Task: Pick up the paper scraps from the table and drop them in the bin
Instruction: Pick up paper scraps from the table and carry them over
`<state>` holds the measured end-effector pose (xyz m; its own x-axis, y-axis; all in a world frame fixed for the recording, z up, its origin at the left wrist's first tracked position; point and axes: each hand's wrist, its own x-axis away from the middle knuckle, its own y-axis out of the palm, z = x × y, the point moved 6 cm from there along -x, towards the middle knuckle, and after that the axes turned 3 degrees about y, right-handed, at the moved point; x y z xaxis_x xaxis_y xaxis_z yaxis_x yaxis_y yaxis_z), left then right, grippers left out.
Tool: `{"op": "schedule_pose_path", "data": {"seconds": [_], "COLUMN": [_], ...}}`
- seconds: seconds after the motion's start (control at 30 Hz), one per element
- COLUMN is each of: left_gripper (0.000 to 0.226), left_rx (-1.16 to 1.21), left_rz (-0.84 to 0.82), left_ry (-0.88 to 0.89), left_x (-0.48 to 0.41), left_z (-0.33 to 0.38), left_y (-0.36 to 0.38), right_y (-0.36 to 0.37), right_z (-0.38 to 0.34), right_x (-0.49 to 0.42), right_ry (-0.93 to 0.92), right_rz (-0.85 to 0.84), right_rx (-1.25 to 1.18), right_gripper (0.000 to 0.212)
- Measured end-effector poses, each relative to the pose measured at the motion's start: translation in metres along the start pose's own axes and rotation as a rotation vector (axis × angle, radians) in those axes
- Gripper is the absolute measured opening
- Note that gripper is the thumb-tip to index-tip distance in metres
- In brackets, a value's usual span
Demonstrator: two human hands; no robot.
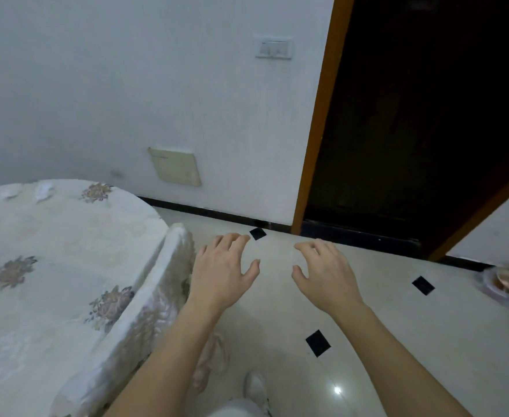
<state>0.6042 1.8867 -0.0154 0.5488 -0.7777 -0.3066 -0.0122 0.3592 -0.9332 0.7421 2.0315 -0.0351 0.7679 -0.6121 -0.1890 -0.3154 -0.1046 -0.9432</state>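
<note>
**Empty hands held out over the floor beside a cloth-covered table**

A pale tiled floor (398,341) with small black squares is seen below a white wall. A round table (51,251) under a flowered cloth is set at the left, with a covered chair back (169,275) just beside its right edge. The left hand (223,272) and right hand (325,275) are held above the floor, fingers spread wide and loosely bent, nothing held. White paper scraps (43,190) are seen at the table's far edge. A blurred round container (506,282) is glimpsed on the floor at the right; whether it is the bin cannot be told.
</note>
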Motion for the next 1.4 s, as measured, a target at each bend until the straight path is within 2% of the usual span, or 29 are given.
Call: {"op": "schedule_pose_path", "data": {"seconds": [0.17,0.4,0.77,1.1,1.4], "left_gripper": [0.052,0.054,0.056,0.054,0.054], "left_rx": [-0.008,-0.011,-0.081,-0.14,-0.224], "left_rz": [0.002,-0.038,-0.028,-0.024,0.025], "left_ry": [-0.044,-0.085,-0.22,-0.48,-0.732], "left_x": [-0.081,-0.157,-0.281,-0.414,-0.44], "left_z": [-0.041,-0.081,-0.16,-0.239,-0.313], "left_y": [0.013,0.034,0.074,0.095,0.082], "right_y": [0.015,0.038,0.095,0.123,0.169], "right_z": [-0.01,-0.016,-0.033,-0.068,-0.143], "right_x": [-0.098,-0.188,-0.362,-0.56,-0.655], "right_ry": [-0.034,-0.06,-0.216,-0.482,-0.719], "right_rz": [-0.001,-0.022,-0.087,-0.123,-0.245], "right_rx": [0.007,-0.019,-0.084,-0.143,-0.19], "right_gripper": [0.044,0.041,0.038,0.035,0.04]}}
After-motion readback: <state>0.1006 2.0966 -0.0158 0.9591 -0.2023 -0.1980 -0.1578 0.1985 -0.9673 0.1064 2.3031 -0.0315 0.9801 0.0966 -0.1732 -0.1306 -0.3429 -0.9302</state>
